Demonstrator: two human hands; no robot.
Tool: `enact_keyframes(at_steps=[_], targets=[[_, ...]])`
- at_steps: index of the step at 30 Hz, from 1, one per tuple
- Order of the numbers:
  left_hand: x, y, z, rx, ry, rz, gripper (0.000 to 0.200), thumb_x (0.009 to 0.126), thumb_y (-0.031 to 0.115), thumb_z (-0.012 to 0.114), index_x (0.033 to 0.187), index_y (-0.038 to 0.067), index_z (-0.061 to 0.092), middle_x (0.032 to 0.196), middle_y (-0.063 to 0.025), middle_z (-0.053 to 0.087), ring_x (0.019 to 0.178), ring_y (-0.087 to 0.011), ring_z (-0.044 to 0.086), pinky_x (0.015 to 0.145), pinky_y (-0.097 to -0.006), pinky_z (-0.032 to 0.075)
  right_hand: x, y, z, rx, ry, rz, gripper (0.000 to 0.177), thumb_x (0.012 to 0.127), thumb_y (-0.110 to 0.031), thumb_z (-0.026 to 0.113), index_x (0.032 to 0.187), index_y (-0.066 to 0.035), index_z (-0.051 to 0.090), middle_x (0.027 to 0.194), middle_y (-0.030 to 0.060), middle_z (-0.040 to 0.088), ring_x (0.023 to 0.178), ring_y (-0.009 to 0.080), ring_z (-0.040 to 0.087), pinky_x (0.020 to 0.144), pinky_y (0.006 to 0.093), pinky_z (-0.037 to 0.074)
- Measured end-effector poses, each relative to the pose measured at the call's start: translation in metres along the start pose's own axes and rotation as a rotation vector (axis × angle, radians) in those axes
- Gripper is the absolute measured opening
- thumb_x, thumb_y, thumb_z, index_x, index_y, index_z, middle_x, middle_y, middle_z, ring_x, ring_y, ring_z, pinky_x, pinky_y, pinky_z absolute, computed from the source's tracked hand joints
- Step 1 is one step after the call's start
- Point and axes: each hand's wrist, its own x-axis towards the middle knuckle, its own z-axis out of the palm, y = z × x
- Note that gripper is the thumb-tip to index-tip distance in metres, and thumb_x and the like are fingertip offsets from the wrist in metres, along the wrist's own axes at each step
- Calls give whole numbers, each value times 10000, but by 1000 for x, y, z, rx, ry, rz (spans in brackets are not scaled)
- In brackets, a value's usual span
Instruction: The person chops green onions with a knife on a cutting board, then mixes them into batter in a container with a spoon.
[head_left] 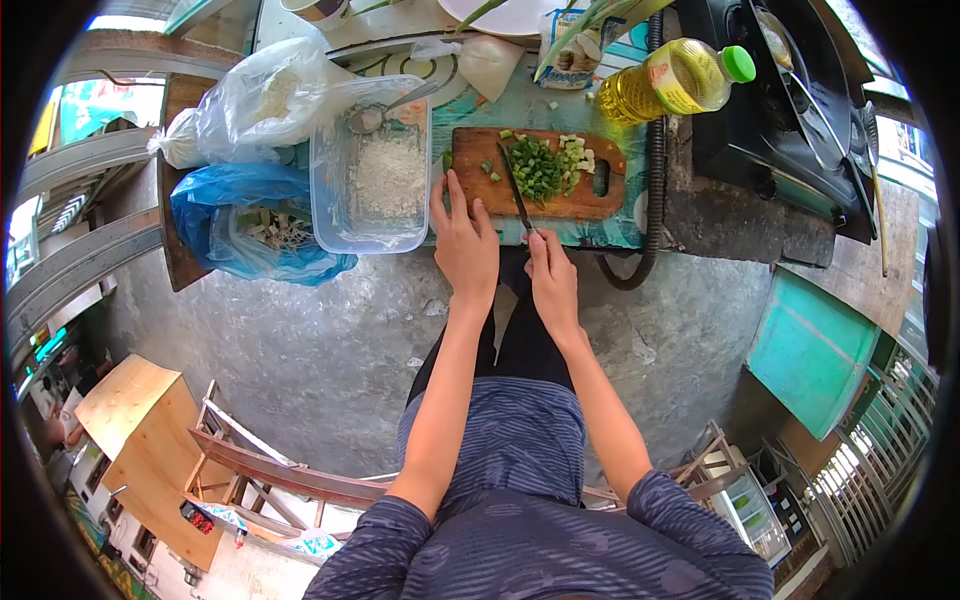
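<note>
A wooden cutting board [470, 178] lies on a low table, with a pile of chopped green onion [540, 166] on it. My right hand [552, 275] grips the handle of a knife [515, 188] whose blade runs across the board to the left edge of the greens. My left hand [464, 240] rests flat, fingers spread, on the board's near left edge, holding nothing. Both forearms reach forward from my blue striped sleeves.
A clear plastic tub [375, 235] of white grains with a spoon [380, 112] stands left of the board. Plastic bags [250, 100] and a blue bag [230, 190] lie further left. A yellow oil bottle [675, 80] and a black stove [790, 110] sit to the right. A black hose [655, 180] runs beside the board.
</note>
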Motion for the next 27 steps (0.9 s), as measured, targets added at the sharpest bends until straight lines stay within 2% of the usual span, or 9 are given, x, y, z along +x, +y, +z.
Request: enact_keyframes(at_steps=[2,5,6,9,14,17,20,23,27], targets=[[1,-7,7,13,56,45,476,969,198,466,1418,65,381,1368,-134,418,854,-303,655,604,-379,540,0,-1,0,27,5,-7,327,1013,-296,443,1073,-1,571,637,33,467,577,84,413,560,261,375],[0,-1,13,5,116,15,493,961,217,496,1427,90,399,1374,-121,408,705,-190,619,657,-339,510,0,-3,1,42,-17,-11,328,1011,-304,451,1078,-6,571,630,34,476,576,87,418,560,261,374],[0,-1,13,10,101,0,499,958,226,503,1427,93,399,1375,-121,405,711,-192,621,661,-341,510,2,-4,1,41,-28,-12,330,1010,-309,454,1080,-9,571,629,38,486,576,90,426,562,262,376],[-1,0,14,11,78,-23,516,950,247,522,1429,100,399,1382,-121,397,723,-195,625,672,-345,513,7,-8,2,-138,-115,-46,349,1002,-365,419,1110,-69,570,666,106,619,622,258,632,589,350,449],[-4,8,7,-32,73,-48,532,940,254,536,1433,110,396,1415,-133,384,737,-193,632,678,-347,514,12,-16,4,-77,-107,-58,349,999,-370,413,1103,-77,571,645,98,599,607,275,620,580,354,441],[-1,9,2,-150,-3,-121,528,940,218,510,1428,59,386,1465,-172,325,785,-189,640,632,-332,518,13,-18,2,-95,-112,-40,354,1000,-374,409,1109,-78,569,640,99,591,610,277,619,585,360,440],[6,1,3,-264,-6,-115,504,937,175,489,1420,53,406,1451,-174,338,736,-167,610,654,-301,502,14,-15,5,-102,-114,-45,354,999,-376,410,1120,-83,569,643,100,592,617,281,618,592,367,440],[7,-2,8,-438,17,-130,510,928,115,519,1426,88,409,1377,-152,390,798,-138,545,708,-286,476,18,-20,8,-101,-124,-32,355,1000,-380,411,1129,-90,570,652,105,600,625,286,619,596,371,438],[5,6,17,-447,143,-83,556,909,85,528,1442,63,371,1264,-131,414,741,-142,522,679,-283,468,23,-22,9,-65,-106,-68,365,1001,-397,411,1135,-98,571,661,114,613,635,282,628,599,368,438]])
